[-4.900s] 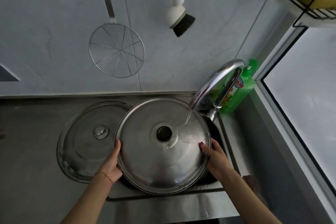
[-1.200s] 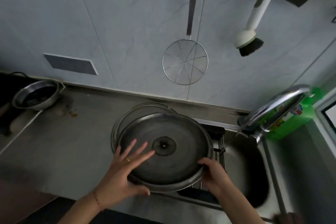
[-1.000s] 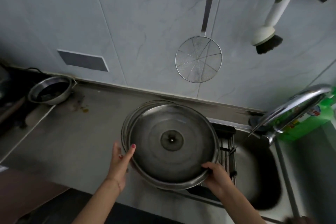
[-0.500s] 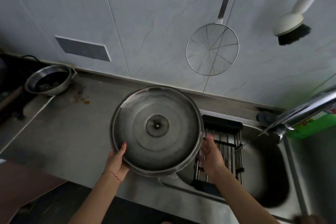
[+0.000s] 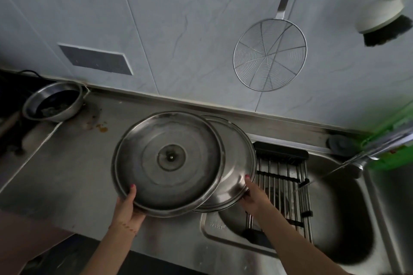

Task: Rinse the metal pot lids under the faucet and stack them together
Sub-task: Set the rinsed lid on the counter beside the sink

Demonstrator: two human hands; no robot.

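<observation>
1. Over the steel desk [image 5: 67,174], just left of the sink [image 5: 348,219], two metal pot lids overlap: the upper lid [image 5: 167,163] is turned inner face up, and the lower lid [image 5: 234,163] pokes out from under it on the right.
2. Left hand [image 5: 127,205] grips the near-left rim of the upper lid, thumb on top, fingers hidden beneath.
3. Right hand [image 5: 252,196] holds the near-right rim of the lower lid, a fingertip on its top face; the rest of that grip is hidden.
4. Both lids look like thin, stiff sheet steel: probably light for their width, rigid, and not fragile, though they would clang and could dent at the edge if dropped.
5. Wet metal is likely slippery, and the faces give no purchase, so the rim is the place to hold, at opposite sides as the hands are now.
6. Sliding metal on metal, the upper lid may skate off until the two are centred; I cannot tell whether the lower lid rests on the desk.
7. Far right, the faucet [image 5: 384,143] hangs over the sink, beside a drying rack [image 5: 283,185].
</observation>
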